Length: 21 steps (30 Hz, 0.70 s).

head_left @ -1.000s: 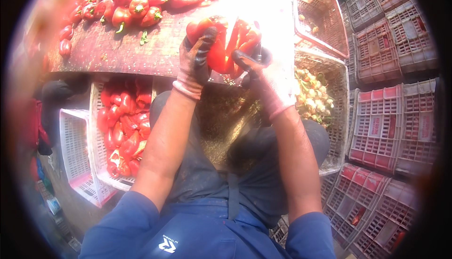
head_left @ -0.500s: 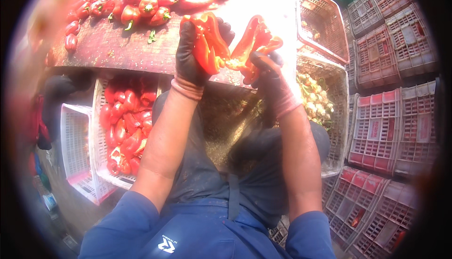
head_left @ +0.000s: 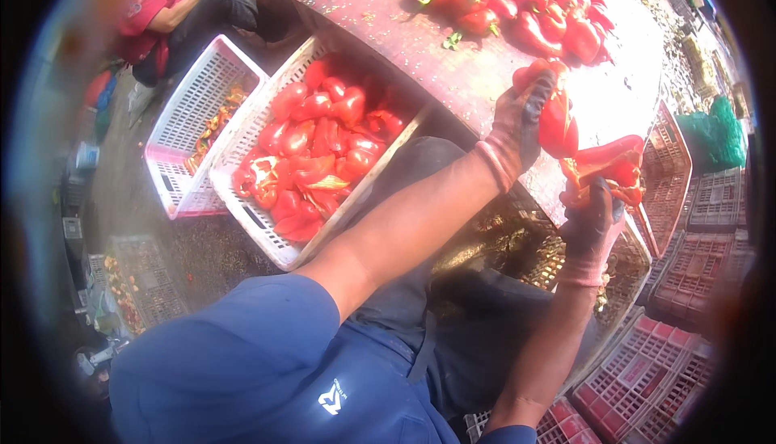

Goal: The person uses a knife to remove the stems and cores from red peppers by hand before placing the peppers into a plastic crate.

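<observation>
Holding a red pepper piece (head_left: 558,127), the left hand (head_left: 524,121) is nearer the pepper-filled crate (head_left: 250,221) at lower left, while the right hand (head_left: 593,222) grips a second piece (head_left: 606,157) lying crosswise just beside the first.

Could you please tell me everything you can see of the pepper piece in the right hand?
The pepper piece is bright red and torn or cut open, with smooth, shiny skin and a ragged, more orange lower edge. It looks fleshy. Its long upper part slants up toward the picture's right. The gloved right hand grips it from below, near the sunlit table. Whether it touches the left hand's piece is unclear.
</observation>
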Motion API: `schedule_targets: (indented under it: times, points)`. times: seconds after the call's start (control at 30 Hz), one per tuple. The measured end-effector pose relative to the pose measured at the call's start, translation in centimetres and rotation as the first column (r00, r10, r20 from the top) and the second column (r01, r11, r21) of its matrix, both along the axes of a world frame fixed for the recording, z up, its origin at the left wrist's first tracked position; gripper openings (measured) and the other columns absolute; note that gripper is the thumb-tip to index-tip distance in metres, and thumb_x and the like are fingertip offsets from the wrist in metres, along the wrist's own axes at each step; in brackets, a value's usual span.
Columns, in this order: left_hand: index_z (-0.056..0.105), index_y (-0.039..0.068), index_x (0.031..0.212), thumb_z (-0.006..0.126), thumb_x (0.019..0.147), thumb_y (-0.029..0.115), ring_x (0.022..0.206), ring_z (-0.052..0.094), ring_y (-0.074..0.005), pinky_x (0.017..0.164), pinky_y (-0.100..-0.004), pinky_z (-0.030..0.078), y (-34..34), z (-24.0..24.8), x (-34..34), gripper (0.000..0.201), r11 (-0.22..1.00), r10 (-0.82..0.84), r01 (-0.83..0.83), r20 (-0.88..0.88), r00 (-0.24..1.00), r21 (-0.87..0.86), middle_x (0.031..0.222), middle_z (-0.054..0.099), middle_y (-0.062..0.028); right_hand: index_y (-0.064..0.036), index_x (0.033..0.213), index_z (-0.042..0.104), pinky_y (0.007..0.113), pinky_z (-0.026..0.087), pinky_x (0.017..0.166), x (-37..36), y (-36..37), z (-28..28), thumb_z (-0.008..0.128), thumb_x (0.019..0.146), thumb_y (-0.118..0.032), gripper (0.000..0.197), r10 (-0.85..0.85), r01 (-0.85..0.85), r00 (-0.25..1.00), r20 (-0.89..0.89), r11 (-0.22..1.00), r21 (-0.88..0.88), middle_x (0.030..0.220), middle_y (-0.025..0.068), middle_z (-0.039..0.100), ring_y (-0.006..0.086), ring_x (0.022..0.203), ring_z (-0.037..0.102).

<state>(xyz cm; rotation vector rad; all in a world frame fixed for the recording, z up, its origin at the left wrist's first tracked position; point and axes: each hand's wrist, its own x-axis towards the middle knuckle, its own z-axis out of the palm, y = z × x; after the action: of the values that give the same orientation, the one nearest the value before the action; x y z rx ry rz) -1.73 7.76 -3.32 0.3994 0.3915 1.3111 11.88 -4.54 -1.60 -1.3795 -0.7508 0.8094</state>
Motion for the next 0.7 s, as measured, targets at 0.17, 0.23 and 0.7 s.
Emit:
schedule_targets:
  times: [0.17,0.23,0.7]
  points:
    - [0.063,0.004,0.116,0.075,0.094,0.027,0.087,0.068,-0.0191,0.077,-0.0339,0.057,1.4,-0.3,0.1,0.034,0.991,0.117,-0.111,0.081,0.990,-0.076,0.097,0.068,-0.0069,-0.0043,0.100,0.064,0.027,0.045,0.047,0.8,-0.1,0.1,0.073,0.088,-0.031,0.030,-0.007,0.005,1.000,-0.028,0.997,-0.073,0.080,0.0071,0.066,0.0165,0.057,0.062]
    - [0.062,0.008,0.119,0.074,0.095,0.031,0.087,0.068,-0.0200,0.077,-0.0352,0.058,2.7,-0.5,-1.9,0.036,0.973,0.204,-0.193,0.077,0.976,-0.129,0.098,0.067,-0.0061,-0.0046,0.099,0.064,0.026,0.045,0.047,1.0,-0.5,0.9,0.073,0.089,-0.034,0.032,-0.069,0.063,0.993,-0.095,0.996,-0.062,0.081,0.0073,0.067,0.0166,0.059,0.063]
    - [0.069,0.006,0.114,0.077,0.091,0.026,0.083,0.067,-0.0158,0.073,-0.0315,0.057,4.1,-4.3,-24.0,0.031,0.913,0.368,-0.407,-0.387,0.846,-0.023,0.098,0.068,-0.0032,-0.0052,0.106,0.061,0.025,0.047,0.052,1.9,-1.2,1.4,0.073,0.090,-0.036,0.037,0.024,-0.019,0.993,0.111,0.999,-0.049,0.084,0.0045,0.064,0.0150,0.060,0.060]
